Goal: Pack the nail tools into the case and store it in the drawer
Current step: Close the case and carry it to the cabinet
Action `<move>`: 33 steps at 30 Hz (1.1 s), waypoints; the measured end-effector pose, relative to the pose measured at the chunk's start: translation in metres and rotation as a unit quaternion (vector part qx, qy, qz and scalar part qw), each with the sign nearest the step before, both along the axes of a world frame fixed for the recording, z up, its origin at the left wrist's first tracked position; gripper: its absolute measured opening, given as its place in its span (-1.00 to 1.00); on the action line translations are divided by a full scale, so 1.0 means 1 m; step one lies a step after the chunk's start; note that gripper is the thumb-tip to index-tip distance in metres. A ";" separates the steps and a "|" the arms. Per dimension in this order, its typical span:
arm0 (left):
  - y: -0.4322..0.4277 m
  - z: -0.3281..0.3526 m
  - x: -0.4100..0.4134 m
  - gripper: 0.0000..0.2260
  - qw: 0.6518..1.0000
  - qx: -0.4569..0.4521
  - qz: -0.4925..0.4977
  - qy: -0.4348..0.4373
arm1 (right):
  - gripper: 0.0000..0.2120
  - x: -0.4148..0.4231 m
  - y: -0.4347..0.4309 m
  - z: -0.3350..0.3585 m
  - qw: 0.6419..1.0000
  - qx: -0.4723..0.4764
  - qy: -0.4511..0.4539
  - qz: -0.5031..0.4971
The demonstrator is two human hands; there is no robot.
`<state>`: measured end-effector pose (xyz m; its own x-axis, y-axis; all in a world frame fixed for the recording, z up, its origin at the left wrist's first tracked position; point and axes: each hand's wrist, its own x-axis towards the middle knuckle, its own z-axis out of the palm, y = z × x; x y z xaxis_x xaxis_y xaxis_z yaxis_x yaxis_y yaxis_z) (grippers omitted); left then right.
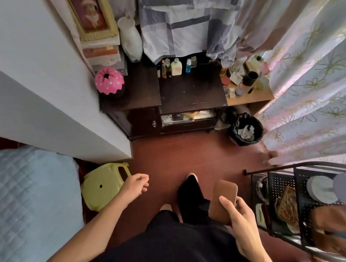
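One brown case (223, 198), held upright in the right hand (242, 218), thumb across its face and fingers curled behind. The left hand (135, 187) hangs loosely curled and holds nothing. One drawer (187, 118) stands open in the dark wooden bench (192, 95), well apart from the case. At least five small bottles (176, 67) line the bench's back edge. One green stool (102, 187), one black bin (245, 130), one metal rack (300, 196). Red-brown floor (176, 158); bed (16, 190) at left; flowered curtain (317, 91) at right.
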<state>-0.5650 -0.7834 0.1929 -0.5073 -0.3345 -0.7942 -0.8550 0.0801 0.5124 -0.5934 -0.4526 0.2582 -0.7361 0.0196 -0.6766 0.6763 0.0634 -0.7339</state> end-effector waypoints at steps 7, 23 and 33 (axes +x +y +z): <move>-0.005 -0.005 -0.019 -0.72 0.994 -0.022 -0.035 -0.100 | -0.87 -0.101 -0.008 -0.009 0.999 -0.008 -0.001 0.033; -0.067 -0.030 -0.145 -0.79 0.990 -0.008 -0.058 -0.129 | -0.88 -0.247 -0.077 -0.027 0.999 -0.014 -0.027 0.023; -0.019 -0.095 -0.289 -0.83 0.995 0.059 0.041 -0.063 | -0.67 -0.310 -0.090 -0.120 0.996 -0.037 -0.076 0.002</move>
<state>-0.8540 -0.8024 0.0978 -0.3763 -0.2710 -0.8860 -0.9143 -0.0464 0.4025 -0.9029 -0.5421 0.1382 -0.6254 -0.0371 -0.7794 0.7795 0.0157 -0.6262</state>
